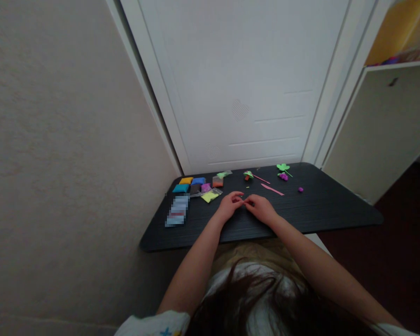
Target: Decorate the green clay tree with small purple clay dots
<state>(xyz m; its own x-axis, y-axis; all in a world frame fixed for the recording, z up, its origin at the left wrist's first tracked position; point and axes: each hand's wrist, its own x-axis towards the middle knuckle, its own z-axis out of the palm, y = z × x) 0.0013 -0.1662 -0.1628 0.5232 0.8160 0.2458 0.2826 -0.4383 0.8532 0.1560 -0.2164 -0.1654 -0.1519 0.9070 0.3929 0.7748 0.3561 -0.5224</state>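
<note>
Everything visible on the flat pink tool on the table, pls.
The flat pink tool is long and thin, knife-like in outline, and looks like plastic. It lies slantwise on the dark tabletop, beyond the right hand and nearer the person than the thin pink stick. Only the tabletop appears to touch it. Fine surface detail is too small to tell.

Clear-edged yellow packet [209, 196] lies slanted, a pink plastic knife [272, 189] flat, both on the black table [311, 205]
</note>
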